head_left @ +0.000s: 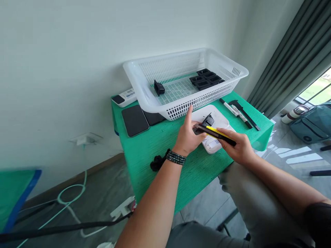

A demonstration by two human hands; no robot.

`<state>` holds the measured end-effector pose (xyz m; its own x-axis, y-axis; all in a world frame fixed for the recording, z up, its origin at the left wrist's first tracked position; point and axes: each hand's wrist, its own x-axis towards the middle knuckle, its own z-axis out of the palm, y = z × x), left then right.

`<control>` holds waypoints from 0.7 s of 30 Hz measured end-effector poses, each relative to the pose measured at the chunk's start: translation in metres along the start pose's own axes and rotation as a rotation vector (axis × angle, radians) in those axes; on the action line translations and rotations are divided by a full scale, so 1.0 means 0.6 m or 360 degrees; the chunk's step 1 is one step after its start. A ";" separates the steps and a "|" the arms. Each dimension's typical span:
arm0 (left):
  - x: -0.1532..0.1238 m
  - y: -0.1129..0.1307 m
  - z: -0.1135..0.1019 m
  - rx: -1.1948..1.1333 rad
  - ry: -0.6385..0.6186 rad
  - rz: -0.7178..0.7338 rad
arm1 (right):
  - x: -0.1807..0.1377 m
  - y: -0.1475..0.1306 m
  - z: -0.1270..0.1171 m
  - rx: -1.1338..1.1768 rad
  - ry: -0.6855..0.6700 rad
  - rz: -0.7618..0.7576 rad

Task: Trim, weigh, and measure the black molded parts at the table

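Note:
My right hand [239, 146] grips a black and yellow utility knife [219, 134], which points to the left. My left hand [187, 136] has its index finger raised. Its thumb and other fingers close round a dark plastic piece [198, 131], mostly hidden, at the knife's front end. Just beyond the knife, a small black plastic part [208, 120] rests on a white digital scale [219, 115]. The scale's display is partly covered by the knife and my right hand.
Behind stands a white plastic basket [178, 106] with several black plastic parts [207, 79]. Markers [240, 115] and a black caliper [247, 115] lie right of the scale. A phone [134, 120] and a black scrunchie-like item [157, 163] are on the green-covered table [144, 148].

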<state>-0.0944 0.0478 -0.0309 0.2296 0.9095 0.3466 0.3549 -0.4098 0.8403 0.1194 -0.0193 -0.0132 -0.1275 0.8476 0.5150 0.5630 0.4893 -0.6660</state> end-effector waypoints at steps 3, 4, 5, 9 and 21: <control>-0.001 0.004 -0.004 0.0022 -0.0017 -0.0009 | 0.009 0.024 -0.012 -0.0167 0.0299 0.0218; -0.001 0.005 -0.005 0.0021 -0.0020 -0.0014 | 0.009 0.028 -0.018 -0.0198 0.0363 0.0255; -0.001 0.007 -0.006 0.0016 -0.0028 -0.0022 | 0.007 0.029 -0.022 -0.0201 0.0365 0.0248; 0.000 0.009 -0.007 -0.0021 -0.0065 -0.0037 | 0.000 0.015 -0.034 -0.0098 0.0045 0.0062; 0.002 -0.005 -0.006 0.0006 -0.0014 0.0014 | 0.017 0.018 -0.055 -0.0186 0.0086 0.0078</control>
<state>-0.0983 0.0504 -0.0317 0.2404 0.9052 0.3504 0.3561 -0.4180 0.8357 0.1509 -0.0124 0.0025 -0.0551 0.8560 0.5140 0.6592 0.4179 -0.6252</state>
